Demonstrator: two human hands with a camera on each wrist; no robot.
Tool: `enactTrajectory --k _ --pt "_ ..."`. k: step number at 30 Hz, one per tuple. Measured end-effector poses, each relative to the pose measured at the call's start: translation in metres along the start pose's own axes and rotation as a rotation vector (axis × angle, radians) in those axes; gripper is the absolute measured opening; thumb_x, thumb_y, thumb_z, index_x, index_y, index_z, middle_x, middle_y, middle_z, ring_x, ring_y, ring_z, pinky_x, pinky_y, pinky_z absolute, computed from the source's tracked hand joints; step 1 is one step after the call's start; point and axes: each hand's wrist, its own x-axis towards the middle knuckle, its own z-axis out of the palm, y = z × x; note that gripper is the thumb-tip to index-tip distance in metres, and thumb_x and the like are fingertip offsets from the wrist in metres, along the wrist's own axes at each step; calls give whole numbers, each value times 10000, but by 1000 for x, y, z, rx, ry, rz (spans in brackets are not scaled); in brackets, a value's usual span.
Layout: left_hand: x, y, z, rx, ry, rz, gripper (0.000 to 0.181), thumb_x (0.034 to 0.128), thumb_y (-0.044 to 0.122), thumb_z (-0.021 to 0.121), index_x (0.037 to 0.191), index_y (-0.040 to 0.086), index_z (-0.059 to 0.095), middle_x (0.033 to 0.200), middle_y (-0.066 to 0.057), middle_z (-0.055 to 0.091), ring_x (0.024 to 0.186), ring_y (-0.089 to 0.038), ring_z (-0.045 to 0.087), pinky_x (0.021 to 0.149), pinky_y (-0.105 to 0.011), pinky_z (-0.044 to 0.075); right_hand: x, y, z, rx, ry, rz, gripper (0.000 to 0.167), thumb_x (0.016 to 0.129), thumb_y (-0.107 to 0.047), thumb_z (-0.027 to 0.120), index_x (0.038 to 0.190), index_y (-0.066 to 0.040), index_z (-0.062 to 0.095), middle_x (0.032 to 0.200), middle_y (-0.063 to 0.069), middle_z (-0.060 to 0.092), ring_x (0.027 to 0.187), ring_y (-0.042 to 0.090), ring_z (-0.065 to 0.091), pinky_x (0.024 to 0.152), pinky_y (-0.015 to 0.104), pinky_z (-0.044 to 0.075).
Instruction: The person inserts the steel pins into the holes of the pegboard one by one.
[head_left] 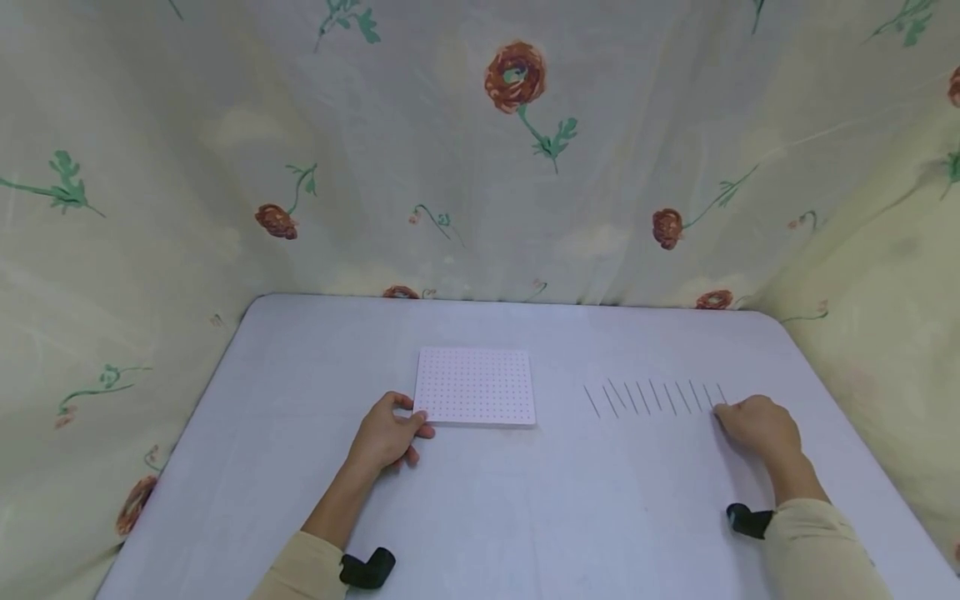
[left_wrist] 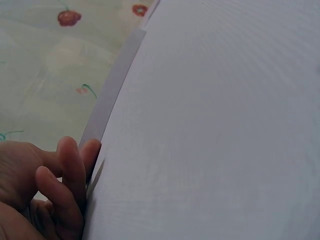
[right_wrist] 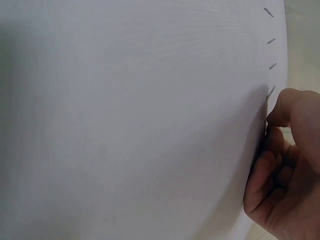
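Observation:
A white board (head_left: 474,385) with a grid of small holes lies on the table, its edge (left_wrist: 112,92) visible in the left wrist view. My left hand (head_left: 390,429) holds it by the near left corner, thumb at the corner and other fingers spread about it. To the right, several thin dark sticks (head_left: 656,395) lie in a slanted row. At the row's right end, my right hand (head_left: 761,425) has its fingers curled and pinches the near end of the last stick (head_left: 722,392). In the right wrist view, thumb and index finger (right_wrist: 280,112) meet at the table surface.
The table (head_left: 525,517) has a white cover and rounded far corners. Behind and beside it hangs a pale curtain (head_left: 420,150) with printed red flowers. Dark wrist bands with small cameras (head_left: 369,570) sit on both sleeves.

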Motion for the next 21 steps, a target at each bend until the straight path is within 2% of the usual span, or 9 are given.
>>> enactTrajectory --k 4,9,12,17,21 --pt "-1 1 0 -6 0 4 345 1027 234 606 1296 56 485 808 31 780 455 -132 611 423 -232 396 -1 5 1 33 57 -47 429 938 -306 515 907 84 691 967 342 668 795 415 612 686 464 482" --pt "-3 1 -1 -16 3 11 335 1024 228 607 1281 47 489 809 17 781 452 -135 610 422 -232 402 -2 8 1 54 117 -74 397 906 -278 558 963 75 729 1028 347 692 886 509 646 682 457 496" --pt "-3 2 -2 -16 6 14 336 1023 225 606 1279 42 489 812 12 782 453 -135 611 425 -234 405 -2 8 0 59 142 -85 365 879 -253 573 936 67 741 1002 337 703 887 521 648 672 451 502" --pt "-3 2 -2 -15 5 14 332 1025 218 605 1279 40 488 817 10 782 453 -131 610 426 -231 402 -1 7 -1 65 168 -62 322 840 -228 582 823 55 734 907 327 701 805 477 646 628 437 489" --pt "-2 2 -1 -14 0 14 331 1025 222 606 1278 44 490 811 15 781 452 -129 608 424 -228 398 0 8 -1 82 168 -17 330 844 -237 597 802 63 729 887 320 700 798 462 643 613 430 484"
